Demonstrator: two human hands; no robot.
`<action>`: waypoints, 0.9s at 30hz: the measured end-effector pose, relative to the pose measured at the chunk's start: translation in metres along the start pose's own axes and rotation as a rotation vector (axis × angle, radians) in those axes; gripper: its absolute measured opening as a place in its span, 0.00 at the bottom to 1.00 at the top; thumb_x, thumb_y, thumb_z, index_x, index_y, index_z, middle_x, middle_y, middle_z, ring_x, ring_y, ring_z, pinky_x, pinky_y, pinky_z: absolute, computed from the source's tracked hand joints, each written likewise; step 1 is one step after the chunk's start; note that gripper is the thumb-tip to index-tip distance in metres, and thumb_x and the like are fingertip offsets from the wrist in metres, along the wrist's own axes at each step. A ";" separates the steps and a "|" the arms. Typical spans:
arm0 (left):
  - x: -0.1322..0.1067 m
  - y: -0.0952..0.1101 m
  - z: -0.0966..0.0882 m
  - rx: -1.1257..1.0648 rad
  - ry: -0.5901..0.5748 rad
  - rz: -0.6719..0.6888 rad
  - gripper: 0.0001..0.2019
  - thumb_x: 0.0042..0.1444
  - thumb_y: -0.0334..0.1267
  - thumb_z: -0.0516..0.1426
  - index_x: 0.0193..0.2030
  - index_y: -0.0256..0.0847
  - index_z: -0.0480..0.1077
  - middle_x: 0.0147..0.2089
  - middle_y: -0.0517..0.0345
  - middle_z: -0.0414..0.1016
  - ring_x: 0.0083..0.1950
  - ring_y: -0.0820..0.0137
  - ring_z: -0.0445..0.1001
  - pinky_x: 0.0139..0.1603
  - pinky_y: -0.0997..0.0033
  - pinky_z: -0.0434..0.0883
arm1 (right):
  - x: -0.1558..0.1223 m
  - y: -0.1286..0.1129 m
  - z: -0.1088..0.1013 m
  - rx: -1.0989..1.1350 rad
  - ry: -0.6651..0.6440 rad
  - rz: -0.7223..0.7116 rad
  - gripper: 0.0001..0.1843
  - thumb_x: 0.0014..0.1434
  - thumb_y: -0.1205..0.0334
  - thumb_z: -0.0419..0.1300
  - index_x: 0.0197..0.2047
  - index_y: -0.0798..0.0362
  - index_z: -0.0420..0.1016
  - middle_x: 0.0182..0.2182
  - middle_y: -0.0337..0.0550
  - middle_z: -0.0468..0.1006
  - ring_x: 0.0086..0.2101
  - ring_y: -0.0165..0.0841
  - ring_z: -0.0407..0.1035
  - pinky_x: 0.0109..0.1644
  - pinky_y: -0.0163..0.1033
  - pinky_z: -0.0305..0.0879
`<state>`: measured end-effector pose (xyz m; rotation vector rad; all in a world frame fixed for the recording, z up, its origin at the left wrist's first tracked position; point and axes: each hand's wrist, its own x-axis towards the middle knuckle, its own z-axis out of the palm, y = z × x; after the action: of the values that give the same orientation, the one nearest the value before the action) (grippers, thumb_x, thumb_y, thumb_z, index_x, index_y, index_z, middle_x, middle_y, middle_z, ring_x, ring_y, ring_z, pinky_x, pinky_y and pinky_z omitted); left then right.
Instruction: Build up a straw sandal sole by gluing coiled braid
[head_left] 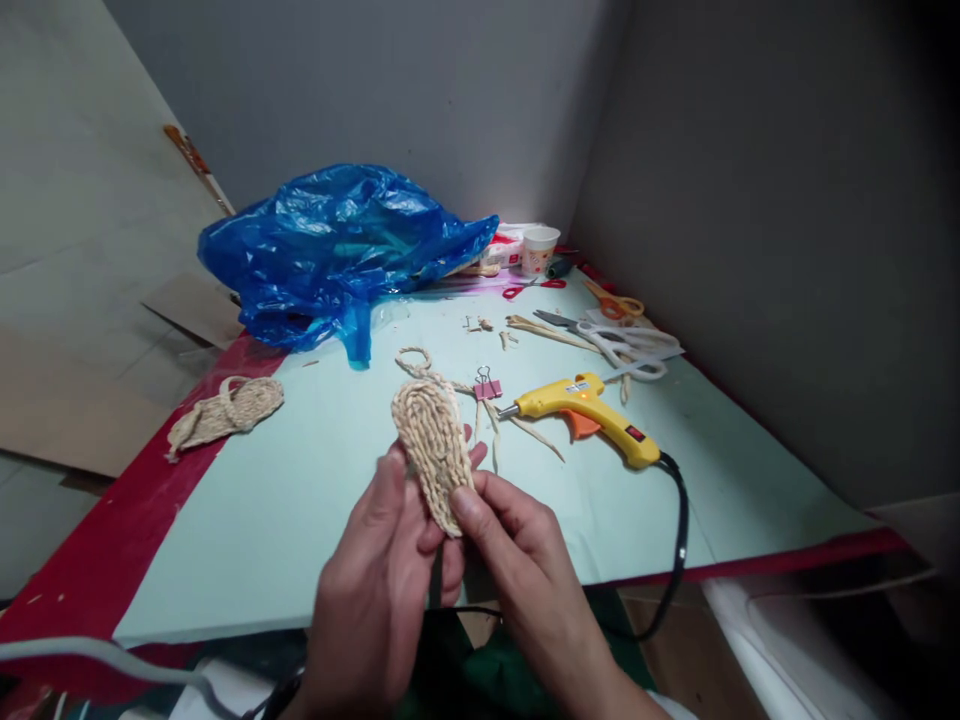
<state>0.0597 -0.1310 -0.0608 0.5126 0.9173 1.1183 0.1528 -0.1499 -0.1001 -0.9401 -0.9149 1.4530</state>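
Observation:
Between my two hands is a small braided straw sole [435, 435], coiled in an oval and tilted up towards me. My left hand [379, 540] grips its left edge, with fingers behind it. The thumb of my right hand [517, 545] presses on the lower right of the sole, fingers curled beneath. Just beyond it a braided straw cord [414, 360] lies on the table, its strands clamped by a pink binder clip [487, 388]. A yellow hot glue gun [589, 408] rests to the right, nozzle towards the sole. Far left lies a finished-looking little straw slipper [226, 412].
A large blue plastic bag [330, 255] covers the back left. White-handled scissors [615, 340], orange-handled scissors [615, 300], red-handled scissors [534, 287] and a paper cup [540, 248] stand or lie at the back right. The gun's black cord [681, 530] drops over the front edge.

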 end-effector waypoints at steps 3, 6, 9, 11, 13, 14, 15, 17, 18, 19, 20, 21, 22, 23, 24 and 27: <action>0.004 0.006 -0.004 0.041 -0.075 0.063 0.19 0.65 0.52 0.55 0.54 0.42 0.73 0.46 0.46 0.79 0.32 0.64 0.76 0.22 0.69 0.74 | 0.003 -0.002 -0.003 0.013 -0.012 0.024 0.19 0.71 0.48 0.54 0.37 0.57 0.68 0.22 0.35 0.69 0.23 0.24 0.66 0.32 0.28 0.64; 0.008 0.007 -0.008 0.135 -0.040 0.165 0.08 0.62 0.41 0.60 0.44 0.40 0.73 0.37 0.54 0.76 0.30 0.67 0.74 0.20 0.73 0.73 | 0.004 -0.003 -0.006 -0.026 -0.036 0.025 0.17 0.71 0.50 0.54 0.39 0.57 0.68 0.24 0.36 0.71 0.26 0.25 0.68 0.36 0.29 0.66; 0.012 0.005 -0.011 0.173 0.027 0.191 0.05 0.59 0.36 0.62 0.41 0.40 0.73 0.31 0.61 0.73 0.24 0.73 0.69 0.17 0.77 0.68 | 0.005 -0.008 -0.009 -0.044 -0.113 0.048 0.15 0.69 0.52 0.57 0.44 0.58 0.71 0.28 0.38 0.73 0.29 0.26 0.69 0.39 0.31 0.67; 0.013 0.005 -0.012 0.172 0.043 0.192 0.05 0.59 0.36 0.62 0.41 0.41 0.73 0.30 0.62 0.72 0.23 0.74 0.69 0.17 0.78 0.67 | 0.004 -0.013 -0.010 -0.023 -0.180 0.093 0.16 0.67 0.53 0.59 0.48 0.59 0.71 0.30 0.39 0.73 0.31 0.26 0.69 0.40 0.30 0.67; 0.014 0.006 -0.013 0.150 0.060 0.206 0.04 0.58 0.36 0.63 0.39 0.41 0.73 0.30 0.62 0.73 0.25 0.73 0.70 0.18 0.79 0.66 | 0.003 -0.017 -0.011 0.009 -0.230 0.142 0.16 0.67 0.54 0.60 0.51 0.58 0.71 0.31 0.40 0.74 0.32 0.26 0.69 0.40 0.30 0.68; 0.015 0.007 -0.013 0.137 0.067 0.211 0.04 0.58 0.35 0.63 0.38 0.40 0.73 0.30 0.62 0.73 0.26 0.73 0.70 0.19 0.79 0.67 | 0.001 -0.019 -0.011 0.015 -0.244 0.160 0.16 0.67 0.55 0.59 0.52 0.57 0.71 0.32 0.40 0.75 0.33 0.26 0.70 0.40 0.30 0.68; 0.015 0.007 -0.013 0.124 0.077 0.216 0.04 0.57 0.35 0.64 0.37 0.40 0.73 0.30 0.61 0.74 0.27 0.73 0.71 0.22 0.79 0.68 | 0.000 -0.019 -0.011 -0.005 -0.248 0.168 0.16 0.67 0.55 0.59 0.52 0.56 0.71 0.33 0.41 0.76 0.34 0.27 0.70 0.40 0.30 0.68; 0.015 0.009 -0.013 0.104 0.099 0.225 0.04 0.57 0.33 0.64 0.36 0.39 0.73 0.31 0.60 0.75 0.31 0.73 0.73 0.28 0.79 0.70 | -0.003 -0.020 -0.011 -0.148 -0.236 0.133 0.15 0.68 0.56 0.57 0.53 0.54 0.71 0.35 0.41 0.77 0.35 0.29 0.71 0.41 0.32 0.68; 0.015 0.009 -0.013 0.102 0.104 0.226 0.03 0.57 0.33 0.64 0.35 0.39 0.74 0.31 0.59 0.75 0.32 0.73 0.74 0.31 0.79 0.71 | -0.005 -0.020 -0.011 -0.260 -0.226 0.098 0.13 0.68 0.58 0.56 0.52 0.53 0.72 0.35 0.41 0.78 0.35 0.29 0.72 0.40 0.32 0.68; 0.015 0.009 -0.013 0.104 0.108 0.229 0.03 0.57 0.33 0.64 0.35 0.38 0.74 0.31 0.59 0.75 0.34 0.72 0.74 0.32 0.78 0.71 | -0.007 -0.020 -0.012 -0.382 -0.214 0.050 0.11 0.69 0.60 0.55 0.51 0.52 0.72 0.35 0.40 0.78 0.35 0.29 0.72 0.40 0.32 0.67; 0.015 0.008 -0.013 0.108 0.110 0.230 0.03 0.57 0.33 0.64 0.35 0.38 0.74 0.31 0.59 0.75 0.35 0.71 0.75 0.34 0.78 0.72 | -0.008 -0.019 -0.012 -0.498 -0.200 -0.010 0.09 0.69 0.62 0.54 0.49 0.52 0.72 0.34 0.39 0.78 0.34 0.29 0.71 0.39 0.32 0.66; 0.015 0.007 -0.012 0.112 0.109 0.231 0.03 0.57 0.33 0.64 0.35 0.38 0.74 0.31 0.58 0.76 0.37 0.70 0.76 0.35 0.77 0.72 | -0.009 -0.019 -0.013 -0.597 -0.188 -0.071 0.08 0.69 0.65 0.52 0.47 0.51 0.72 0.33 0.38 0.77 0.33 0.28 0.71 0.38 0.31 0.65; 0.015 0.007 -0.012 0.113 0.105 0.229 0.03 0.57 0.33 0.64 0.35 0.38 0.75 0.32 0.58 0.76 0.38 0.69 0.76 0.37 0.76 0.73 | -0.010 -0.018 -0.014 -0.677 -0.173 -0.138 0.09 0.68 0.67 0.51 0.47 0.51 0.71 0.33 0.37 0.77 0.32 0.28 0.71 0.37 0.31 0.64; 0.016 0.006 -0.012 0.109 0.102 0.226 0.03 0.56 0.33 0.64 0.36 0.38 0.75 0.33 0.57 0.77 0.39 0.68 0.77 0.38 0.75 0.73 | -0.010 -0.016 -0.015 -0.748 -0.154 -0.207 0.10 0.68 0.69 0.50 0.47 0.51 0.70 0.33 0.37 0.77 0.32 0.27 0.71 0.37 0.31 0.64; 0.016 0.005 -0.012 0.098 0.100 0.223 0.03 0.56 0.33 0.65 0.36 0.38 0.75 0.33 0.57 0.77 0.40 0.67 0.77 0.39 0.74 0.73 | -0.010 -0.013 -0.015 -0.816 -0.134 -0.282 0.11 0.67 0.70 0.49 0.48 0.51 0.69 0.34 0.38 0.77 0.32 0.28 0.71 0.37 0.31 0.65; 0.017 0.005 -0.012 0.056 0.105 0.207 0.03 0.56 0.33 0.65 0.35 0.37 0.75 0.34 0.57 0.78 0.40 0.67 0.78 0.41 0.72 0.74 | -0.008 -0.004 -0.017 -1.087 -0.006 -0.502 0.12 0.67 0.72 0.47 0.48 0.53 0.69 0.35 0.42 0.77 0.33 0.33 0.73 0.37 0.36 0.66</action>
<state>0.0495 -0.1148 -0.0692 0.6104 1.0055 1.3193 0.1700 -0.1568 -0.1023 -1.3186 -1.8485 0.4540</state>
